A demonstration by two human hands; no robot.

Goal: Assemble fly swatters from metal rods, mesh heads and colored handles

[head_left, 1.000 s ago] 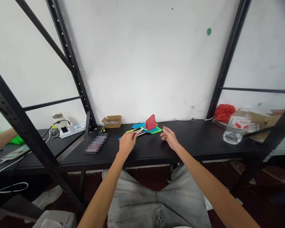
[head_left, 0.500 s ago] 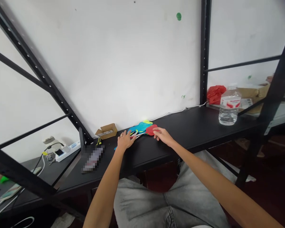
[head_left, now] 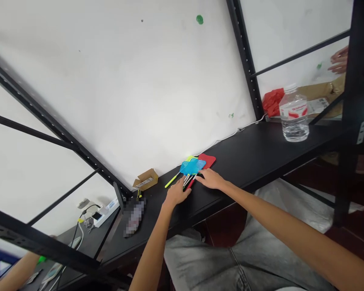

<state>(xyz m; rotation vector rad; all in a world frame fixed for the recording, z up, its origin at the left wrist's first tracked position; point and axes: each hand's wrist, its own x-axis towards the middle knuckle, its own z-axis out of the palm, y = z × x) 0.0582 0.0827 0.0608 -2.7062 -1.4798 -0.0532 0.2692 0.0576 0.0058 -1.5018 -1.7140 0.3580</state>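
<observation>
A loose bundle of fly swatters lies on the black tabletop (head_left: 245, 155) near the wall. A blue fly swatter (head_left: 193, 166) is on top; a red fly swatter (head_left: 209, 161) shows its head behind it at the right. The head of a yellow-green fly swatter (head_left: 191, 158) peeks out at the back, and a yellow-green handle (head_left: 170, 181) sticks out to the left. My left hand (head_left: 176, 193) is closed around the handle ends, thumb and fingers on either side. My right hand (head_left: 210, 179) has bent fingers at the shafts just below the heads; its fingertips are partly hidden.
A small open cardboard box (head_left: 146, 180) and a blurred-out item (head_left: 135, 216) lie to the left. A water bottle (head_left: 294, 115) stands at the right beside a red plastic bag (head_left: 273, 102). Black shelf posts (head_left: 245, 52) frame both sides. Another person's arm (head_left: 21, 268) shows at lower left.
The red head has gone from the front, by my right hand, to behind the blue one. My left hand has moved onto the handle ends. The camera view has tilted.
</observation>
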